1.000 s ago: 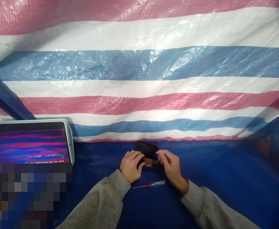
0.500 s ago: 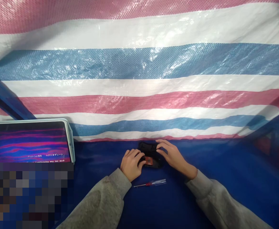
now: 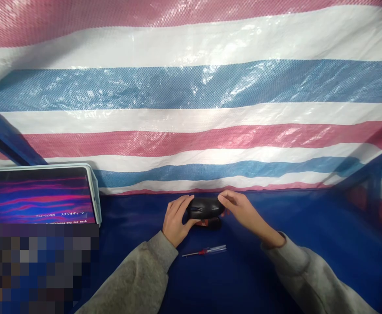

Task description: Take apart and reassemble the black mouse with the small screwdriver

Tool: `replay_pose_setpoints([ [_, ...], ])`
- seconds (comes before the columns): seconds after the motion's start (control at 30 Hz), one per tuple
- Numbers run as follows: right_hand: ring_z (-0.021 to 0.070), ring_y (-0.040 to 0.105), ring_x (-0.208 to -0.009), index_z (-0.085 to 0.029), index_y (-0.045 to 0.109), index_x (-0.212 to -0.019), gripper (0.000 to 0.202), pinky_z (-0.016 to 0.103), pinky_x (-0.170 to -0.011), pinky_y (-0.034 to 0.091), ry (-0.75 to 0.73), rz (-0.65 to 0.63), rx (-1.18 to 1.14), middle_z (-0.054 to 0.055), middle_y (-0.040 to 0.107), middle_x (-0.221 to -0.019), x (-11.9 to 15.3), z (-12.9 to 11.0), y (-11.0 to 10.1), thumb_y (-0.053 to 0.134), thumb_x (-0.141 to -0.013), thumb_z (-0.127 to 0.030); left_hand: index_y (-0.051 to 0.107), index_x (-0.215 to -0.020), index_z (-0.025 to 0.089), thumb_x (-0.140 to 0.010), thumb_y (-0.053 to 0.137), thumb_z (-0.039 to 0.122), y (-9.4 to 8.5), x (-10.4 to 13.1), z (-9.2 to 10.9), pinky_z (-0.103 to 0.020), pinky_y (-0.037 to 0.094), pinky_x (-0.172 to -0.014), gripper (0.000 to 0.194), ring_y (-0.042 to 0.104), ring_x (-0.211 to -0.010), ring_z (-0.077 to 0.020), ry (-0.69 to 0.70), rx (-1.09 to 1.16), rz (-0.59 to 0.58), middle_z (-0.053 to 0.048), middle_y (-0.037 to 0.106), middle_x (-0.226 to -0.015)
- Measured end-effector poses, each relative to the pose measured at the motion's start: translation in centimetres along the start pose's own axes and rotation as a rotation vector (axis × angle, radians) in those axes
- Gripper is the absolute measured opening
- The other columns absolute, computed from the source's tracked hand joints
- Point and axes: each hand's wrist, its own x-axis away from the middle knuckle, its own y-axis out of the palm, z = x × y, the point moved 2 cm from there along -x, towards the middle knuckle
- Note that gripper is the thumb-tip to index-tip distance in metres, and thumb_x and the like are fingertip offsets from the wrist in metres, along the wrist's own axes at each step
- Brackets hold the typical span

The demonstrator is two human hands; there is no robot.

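Observation:
A black computer mouse top cover (image 3: 207, 208), glossy and right side up, is held between both hands. My left hand (image 3: 176, 222) grips its left end, thumb at the near edge. My right hand (image 3: 238, 213) pinches the cover's right end between thumb and fingers. Just below the cover lies the mouse base (image 3: 214, 224), dark with a reddish-orange circuit board (image 3: 203, 223) partly showing; the cover hides the rest. A small screwdriver (image 3: 207, 250) with a clear handle and red collar rests nearer to me, its tip to the left.
A tablet (image 3: 43, 196) in a pale case stands at the left, its screen lit. Behind the blue table surface (image 3: 128, 244) hangs a striped tarp (image 3: 191, 144). Dark blue frame bars (image 3: 14, 135) slant at both sides. A blurred patch covers the lower left.
The cover, earlier lying inner side up behind the base, is now turned over and held above the base. Both hands have closed on its ends.

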Motion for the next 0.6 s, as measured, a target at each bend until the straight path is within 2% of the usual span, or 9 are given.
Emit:
replay_pose_setpoints([
  [0.03,0.0175,0.066,-0.073,-0.017,0.062,-0.098,0.035,0.032,-0.069,0.054,-0.056,0.003,0.091,0.006,0.069,-0.087,0.1,-0.1,0.0,0.052,-0.088,-0.049,0.047,-0.133,0.024,-0.086,0.065,0.041,0.0,0.0,0.0,-0.042,0.043,-0.099,0.054,0.054,-0.118,-0.0278,-0.018,0.007,-0.012,-0.009,0.058,-0.127],
  [0.1,0.0229,0.063,-0.103,-0.019,0.058,-0.121,0.047,0.038,-0.09,0.052,-0.209,-0.034,0.278,0.011,0.064,-0.118,0.5,-0.3,0.3,0.062,-0.083,-0.046,0.05,-0.13,0.023,-0.083,0.068,0.042,0.0,-0.1,-0.1,-0.043,0.043,-0.1,0.054,0.054,-0.118,-0.0285,-0.063,0.025,-0.052,-0.009,0.059,-0.126],
  [0.17,0.0252,0.056,-0.117,-0.021,0.052,-0.133,0.058,0.041,-0.1,0.046,-0.33,-0.108,0.417,0.012,0.057,-0.131,0.8,-0.3,0.7,0.065,-0.081,-0.043,0.051,-0.129,0.023,-0.081,0.07,0.043,0.2,-0.2,-0.3,-0.046,0.041,-0.101,0.055,0.053,-0.12,-0.0294,-0.095,0.059,-0.122,-0.01,0.058,-0.127],
  [0.27,0.0254,0.059,-0.114,-0.022,0.052,-0.134,0.054,0.041,-0.098,0.048,-0.357,-0.155,0.521,0.012,0.058,-0.129,1.0,-0.1,0.8,0.062,-0.084,-0.041,0.042,-0.137,0.023,-0.07,0.079,0.046,0.6,-0.3,-0.6,-0.05,0.039,-0.103,0.08,0.048,-0.125,-0.0321,-0.131,0.123,-0.271,-0.012,0.053,-0.133],
  [0.37,0.0247,0.063,-0.107,-0.025,0.052,-0.136,0.054,0.04,-0.094,0.051,-0.32,-0.212,0.535,0.011,0.061,-0.126,1.0,0.2,0.6,0.061,-0.085,-0.042,0.024,-0.147,0.024,-0.062,0.085,0.039,0.9,-0.2,-0.8,-0.056,0.034,-0.106,0.105,0.049,-0.124,-0.0328,-0.161,0.15,-0.398,-0.014,0.052,-0.133],
  [0.47,0.0242,0.063,-0.106,-0.029,0.049,-0.139,0.054,0.039,-0.093,0.051,-0.307,-0.275,0.542,0.01,0.061,-0.126,0.9,0.6,0.6,0.058,-0.087,-0.043,0.02,-0.148,0.027,-0.064,0.084,0.029,1.1,-0.1,-0.8,-0.058,0.029,-0.109,0.105,0.052,-0.121,-0.0305,-0.188,0.138,-0.415,-0.011,0.056,-0.126],
  [0.6,0.0252,0.061,-0.111,-0.031,0.047,-0.14,0.052,0.041,-0.095,0.049,-0.309,-0.304,0.57,0.01,0.057,-0.132,0.9,1.6,1.2,0.055,-0.09,-0.042,0.024,-0.146,0.027,-0.062,0.084,0.027,1.2,-0.2,-0.7,-0.057,0.03,-0.109,0.103,0.056,-0.116,-0.0287,-0.205,0.117,-0.381,-0.008,0.06,-0.117],
])
